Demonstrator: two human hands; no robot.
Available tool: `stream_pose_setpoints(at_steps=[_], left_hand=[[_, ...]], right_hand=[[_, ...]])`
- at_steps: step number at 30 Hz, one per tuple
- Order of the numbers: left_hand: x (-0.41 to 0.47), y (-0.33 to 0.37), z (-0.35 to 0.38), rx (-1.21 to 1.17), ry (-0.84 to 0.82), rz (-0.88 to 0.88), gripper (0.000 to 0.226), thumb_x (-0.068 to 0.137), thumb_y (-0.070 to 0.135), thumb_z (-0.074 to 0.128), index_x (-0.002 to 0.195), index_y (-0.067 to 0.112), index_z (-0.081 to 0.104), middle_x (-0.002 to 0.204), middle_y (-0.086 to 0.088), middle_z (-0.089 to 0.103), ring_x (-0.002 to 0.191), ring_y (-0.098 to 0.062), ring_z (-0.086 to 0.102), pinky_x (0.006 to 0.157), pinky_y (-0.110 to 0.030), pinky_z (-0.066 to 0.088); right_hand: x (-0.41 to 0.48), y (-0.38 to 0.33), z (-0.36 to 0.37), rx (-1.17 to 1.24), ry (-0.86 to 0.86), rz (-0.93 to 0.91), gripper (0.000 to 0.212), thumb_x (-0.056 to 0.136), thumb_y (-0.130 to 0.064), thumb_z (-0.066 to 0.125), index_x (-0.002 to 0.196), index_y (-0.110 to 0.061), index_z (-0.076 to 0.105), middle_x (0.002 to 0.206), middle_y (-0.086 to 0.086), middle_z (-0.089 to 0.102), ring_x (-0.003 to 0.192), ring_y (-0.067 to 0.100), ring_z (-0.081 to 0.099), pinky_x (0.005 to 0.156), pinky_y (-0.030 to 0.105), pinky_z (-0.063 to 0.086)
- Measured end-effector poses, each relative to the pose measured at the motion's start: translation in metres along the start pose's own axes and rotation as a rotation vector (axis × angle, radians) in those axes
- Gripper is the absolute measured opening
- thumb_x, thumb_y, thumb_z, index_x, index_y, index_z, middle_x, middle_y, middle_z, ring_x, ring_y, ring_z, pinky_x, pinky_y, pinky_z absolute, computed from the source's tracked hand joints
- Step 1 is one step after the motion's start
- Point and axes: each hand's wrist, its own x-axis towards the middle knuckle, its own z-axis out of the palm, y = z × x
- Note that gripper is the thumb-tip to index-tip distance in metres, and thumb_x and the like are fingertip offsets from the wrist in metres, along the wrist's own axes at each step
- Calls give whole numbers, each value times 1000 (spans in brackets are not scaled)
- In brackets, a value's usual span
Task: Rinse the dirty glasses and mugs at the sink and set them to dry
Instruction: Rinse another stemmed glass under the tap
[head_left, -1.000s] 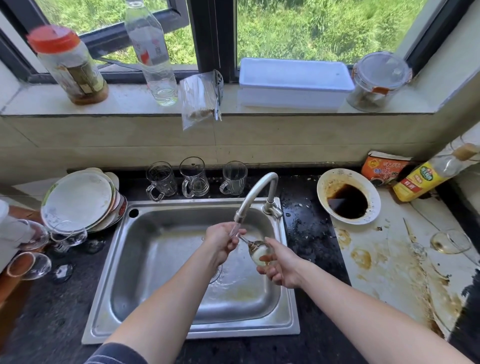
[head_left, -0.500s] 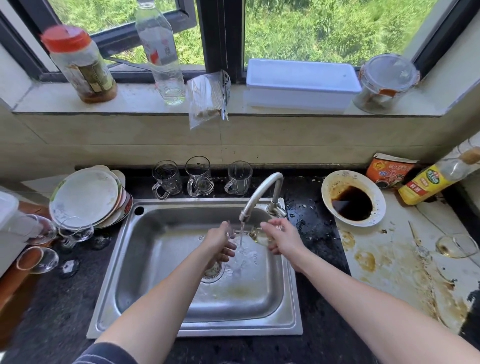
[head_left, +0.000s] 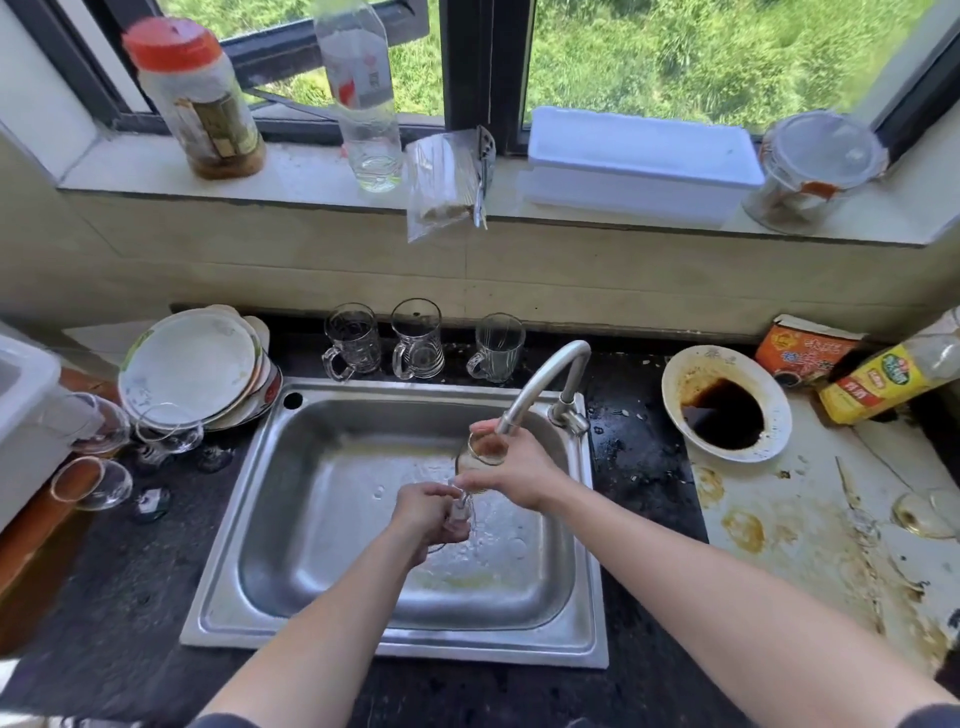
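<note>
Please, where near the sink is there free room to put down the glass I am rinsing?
Bare counter lies front-left of the sink, in front of the wine glasses. A narrow bare strip runs between sink and stained board. Crowded: plates and wine glasses on the left, three mugs behind the sink.

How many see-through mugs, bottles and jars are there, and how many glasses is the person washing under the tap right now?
Glass mugs: 3
Bottles: 2
Jars: 2
Wine glass held under the tap: 1
Total: 8
</note>
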Motion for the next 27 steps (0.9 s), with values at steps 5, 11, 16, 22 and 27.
stream_pose_setpoints(at_steps=[5,11,16,22,27], left_hand=[[8,0,-1,-127,-45,-36,30,91,-16,39,117,-2,46,80,-23,59,74,-33,53,51,-37,56],[10,-5,10,-78,-128,-104,11,91,-9,49,94,-4,58,79,-19,63,64,-30,62,58,-34,57],[13,-8,11,-106,-190,-161,19,94,-2,39,84,-3,55,79,-16,59,68,-33,62,71,-37,55],[9,-10,0,-45,-200,-194,11,96,18,45,92,10,52,74,-17,60,51,-20,54,46,-23,42],[14,-8,-4,-149,-212,-173,9,97,14,47,103,8,50,81,-18,56,55,-24,53,45,-23,44]], right_hand=[[2,6,-1,-61,29,-53,67,63,-22,91,119,-26,54,100,-13,62,98,-2,58,91,20,46],[4,17,-9,-196,175,12,50,60,-58,83,88,-30,55,85,-11,66,81,9,64,76,35,55],[0,6,-12,-50,-26,24,38,75,-30,80,101,-30,52,95,-7,64,84,12,62,65,30,56],[8,2,-12,-159,57,10,38,66,-41,82,98,-30,64,78,-15,64,75,10,65,69,29,51],[9,11,-15,-241,5,91,61,68,-52,76,119,-22,58,103,-2,67,75,15,67,64,32,56]])
